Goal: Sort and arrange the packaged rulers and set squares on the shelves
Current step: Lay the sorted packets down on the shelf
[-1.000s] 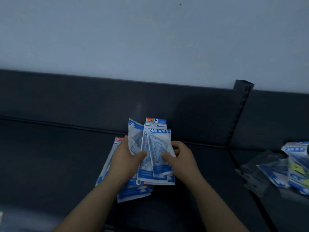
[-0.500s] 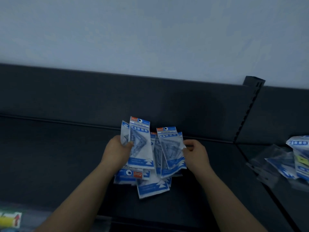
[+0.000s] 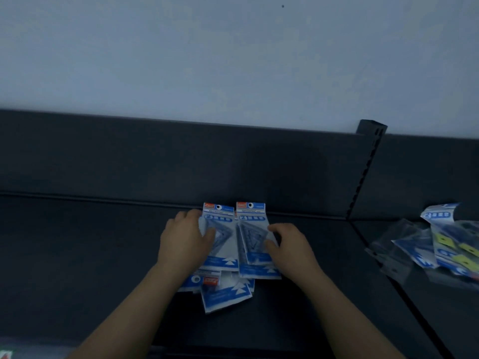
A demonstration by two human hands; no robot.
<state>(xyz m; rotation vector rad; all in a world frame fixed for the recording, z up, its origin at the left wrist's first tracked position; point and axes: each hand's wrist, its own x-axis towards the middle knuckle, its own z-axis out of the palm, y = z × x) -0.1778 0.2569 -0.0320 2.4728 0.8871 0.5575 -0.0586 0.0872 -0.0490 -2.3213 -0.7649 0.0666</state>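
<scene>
The left hand (image 3: 185, 240) lay flat on the left packet (image 3: 220, 237), with its thumb pressing the clear front and the fingers at the packet's left edge, and the right hand (image 3: 289, 246) held the right packet (image 3: 255, 237) in the same way, fingers bent over its right edge; neither hand was lifting anything, both were pressing down. After the hands, the largest thing was the dark shelf (image 3: 77, 255), which had a low back panel (image 3: 129, 161) below the pale wall (image 3: 233, 60) and a slotted upright post (image 3: 368, 164) at its right end. The two packets of set squares stood side by side, touching, with their headers close to the back panel. Under them, nearer the person, a few loose packets (image 3: 225, 294) lay crooked, one turned the other way round. Beyond the post, on the next shelf section, a mixed heap (image 3: 440, 250) of blue packets and clear bags was waiting, well apart from the hands. In my judgement the task was in an early stage: two neat columns were started, but the crooked packets below and the whole heap on the right were left to sort.
</scene>
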